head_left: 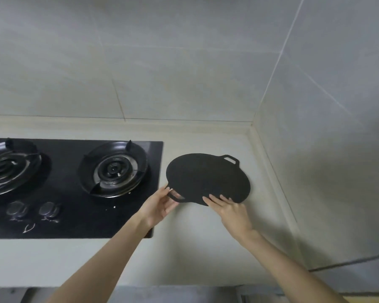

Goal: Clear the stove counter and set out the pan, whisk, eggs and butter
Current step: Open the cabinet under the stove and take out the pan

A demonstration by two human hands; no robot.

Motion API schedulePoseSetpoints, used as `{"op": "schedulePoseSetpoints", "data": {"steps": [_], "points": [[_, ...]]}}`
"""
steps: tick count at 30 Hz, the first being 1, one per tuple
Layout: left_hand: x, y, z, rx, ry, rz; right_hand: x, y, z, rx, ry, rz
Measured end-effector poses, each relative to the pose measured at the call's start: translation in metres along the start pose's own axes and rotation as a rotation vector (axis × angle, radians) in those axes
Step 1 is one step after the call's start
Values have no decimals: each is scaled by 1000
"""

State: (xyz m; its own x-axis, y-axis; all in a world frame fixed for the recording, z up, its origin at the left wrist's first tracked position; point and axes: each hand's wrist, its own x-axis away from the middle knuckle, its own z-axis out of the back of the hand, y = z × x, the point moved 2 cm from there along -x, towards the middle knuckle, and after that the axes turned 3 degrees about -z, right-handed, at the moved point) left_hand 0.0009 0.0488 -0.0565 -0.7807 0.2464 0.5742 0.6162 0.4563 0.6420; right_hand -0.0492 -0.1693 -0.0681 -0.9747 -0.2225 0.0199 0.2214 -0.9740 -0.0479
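Note:
A flat round black pan with two small loop handles lies on the pale counter, just right of the stove. My left hand holds the near loop handle, with the fingers curled round it. My right hand lies on the pan's near rim with its fingers stretched over the edge. The far handle points toward the corner of the walls. No whisk, eggs or butter are in view.
A black glass two-burner gas stove fills the left, with the right burner closest to the pan and two knobs at its front. Tiled walls meet in a corner behind the pan.

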Motion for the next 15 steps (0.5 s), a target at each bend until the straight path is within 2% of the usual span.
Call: {"op": "schedulePoseSetpoints", "data": {"steps": [5, 9, 12, 15], "points": [[-24, 11, 3, -72, 120, 34, -37, -1, -19, 103, -91, -13], [-32, 19, 12, -64, 127, 39, -58, -12, -11, 92, -111, -29], [-33, 22, 16, -24, 139, 21, -72, -11, -17, 74, -280, 7], [-32, 25, 19, -35, 151, 4, -86, -13, -19, 90, -305, 9]]}}
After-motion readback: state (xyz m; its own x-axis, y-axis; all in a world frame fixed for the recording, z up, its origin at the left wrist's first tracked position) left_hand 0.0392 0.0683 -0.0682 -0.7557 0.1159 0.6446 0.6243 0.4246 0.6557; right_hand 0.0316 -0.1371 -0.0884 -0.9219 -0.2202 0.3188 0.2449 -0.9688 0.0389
